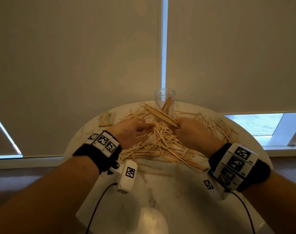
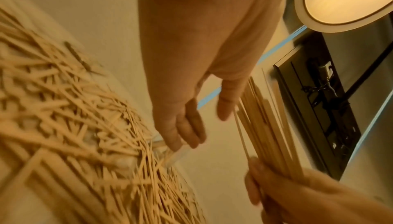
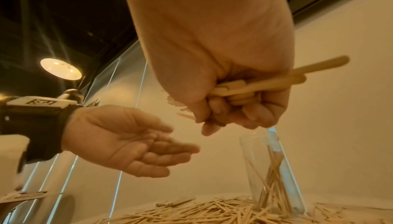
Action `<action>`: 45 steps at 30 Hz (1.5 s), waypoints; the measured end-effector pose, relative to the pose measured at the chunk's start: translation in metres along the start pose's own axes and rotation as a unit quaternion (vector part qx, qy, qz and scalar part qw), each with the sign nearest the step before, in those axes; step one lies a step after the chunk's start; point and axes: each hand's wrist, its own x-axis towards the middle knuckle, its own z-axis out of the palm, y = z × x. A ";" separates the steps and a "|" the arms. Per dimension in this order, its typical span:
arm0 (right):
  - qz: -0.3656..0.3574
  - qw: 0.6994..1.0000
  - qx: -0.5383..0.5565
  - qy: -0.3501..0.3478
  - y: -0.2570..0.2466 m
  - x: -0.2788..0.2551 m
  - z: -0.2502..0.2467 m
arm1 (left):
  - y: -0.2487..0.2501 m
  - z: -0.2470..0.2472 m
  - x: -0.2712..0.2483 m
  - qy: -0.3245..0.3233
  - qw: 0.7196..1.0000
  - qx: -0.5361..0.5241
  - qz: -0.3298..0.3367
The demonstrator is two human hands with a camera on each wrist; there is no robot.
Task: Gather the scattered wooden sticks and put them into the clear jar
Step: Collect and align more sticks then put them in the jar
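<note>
The right hand [image 1: 192,130] has its fingers [image 3: 214,110] clamped round a bundle of thin pale wooden sticks [image 1: 160,115], held slanting in front of the tall clear plastic jar [image 1: 164,102]. The left hand [image 1: 132,132] hovers palm-up with fingers [image 3: 170,150] straight and slightly apart, holding nothing. Loose sticks [image 1: 162,142] litter the round white marble surface [image 1: 160,191] around the jar, which already holds a few.

Beige roller blinds [image 1: 76,65] cover windows [image 1: 255,124]; round ceiling lamp [image 3: 61,69] glows.

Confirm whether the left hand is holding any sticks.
No: the left hand lies open, palm empty, while the right hand grips the bundle of sticks.
</note>
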 end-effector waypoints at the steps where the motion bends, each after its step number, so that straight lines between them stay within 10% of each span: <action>1: 0.006 1.000 -0.004 -0.008 0.003 0.000 -0.001 | 0.004 -0.007 0.004 0.046 0.999 -0.011 0.001; 14: -0.091 0.987 -0.131 -0.021 -0.011 0.005 0.016 | 0.011 0.009 0.006 0.182 0.967 0.176 0.023; 22: -0.013 0.978 -0.205 -0.026 -0.010 0.006 0.013 | 0.015 0.026 -0.017 -0.010 0.970 0.245 0.010; 32: -0.038 0.996 -0.060 -0.046 0.005 -0.003 -0.010 | 0.001 -0.002 0.005 0.067 0.970 0.210 0.107; 40: 0.015 0.988 -0.101 -0.112 0.002 -0.004 0.001 | -0.008 0.011 0.006 -0.001 0.976 0.206 0.063; 45: 0.022 0.999 0.034 -0.032 0.006 -0.004 0.000 | -0.013 0.019 0.001 -0.034 0.983 0.175 0.050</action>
